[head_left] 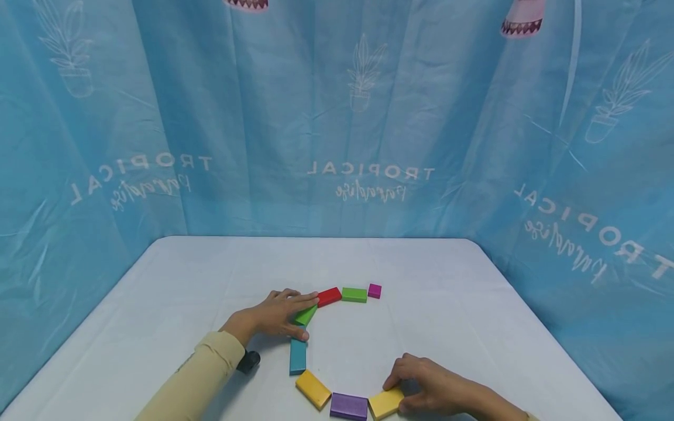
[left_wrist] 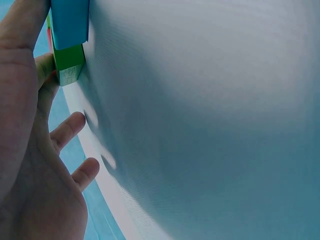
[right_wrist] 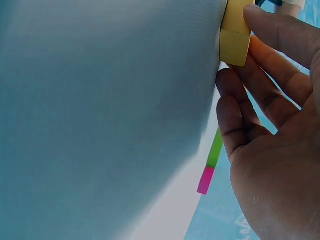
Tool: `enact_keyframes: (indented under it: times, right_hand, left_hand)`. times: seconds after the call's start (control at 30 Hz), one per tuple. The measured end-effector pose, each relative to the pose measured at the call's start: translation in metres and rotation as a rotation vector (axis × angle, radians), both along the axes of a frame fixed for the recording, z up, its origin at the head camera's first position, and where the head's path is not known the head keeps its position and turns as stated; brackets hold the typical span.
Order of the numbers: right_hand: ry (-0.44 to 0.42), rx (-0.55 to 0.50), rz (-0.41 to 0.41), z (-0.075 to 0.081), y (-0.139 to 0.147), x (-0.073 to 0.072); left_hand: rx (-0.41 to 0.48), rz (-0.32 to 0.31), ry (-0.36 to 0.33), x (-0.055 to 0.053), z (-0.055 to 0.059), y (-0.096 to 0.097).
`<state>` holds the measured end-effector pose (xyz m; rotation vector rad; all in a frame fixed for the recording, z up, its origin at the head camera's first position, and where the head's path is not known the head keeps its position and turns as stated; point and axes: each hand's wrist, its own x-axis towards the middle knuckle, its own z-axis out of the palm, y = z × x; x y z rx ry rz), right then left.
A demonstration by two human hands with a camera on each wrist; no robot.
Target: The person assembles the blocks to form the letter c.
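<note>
Coloured rectangular blocks lie end to end in an open curve on the white table. My left hand (head_left: 278,316) rests over the far-left part, its fingers extended along a green block (head_left: 305,316) towards a red block (head_left: 330,297). Its thumb touches the top of a teal-blue block (head_left: 298,358). At the near right end, my right hand (head_left: 436,386) pinches a yellow block (head_left: 384,404) between thumb and fingers; this block also shows in the right wrist view (right_wrist: 234,47). A purple block (head_left: 349,407) lies beside it, followed by another yellow block (head_left: 313,389).
Beyond the red block, a second green block (head_left: 354,294) and a small magenta block (head_left: 375,290) form the curve's far end. The white table (head_left: 474,327) is backed by a blue printed curtain (head_left: 337,128). A black device (head_left: 248,362) sits under the left wrist.
</note>
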<state>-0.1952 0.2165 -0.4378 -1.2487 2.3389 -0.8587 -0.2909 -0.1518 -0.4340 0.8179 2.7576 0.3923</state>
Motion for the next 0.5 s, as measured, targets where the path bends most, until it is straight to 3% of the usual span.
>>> enact_keyframes:
  times: [0.5]
  right_hand:
    - [-0.028,-0.012,0.0,0.0011,-0.0012,0.0015]
  left_hand:
    - [0.012,-0.019,0.007,-0.0011,-0.0016,-0.0008]
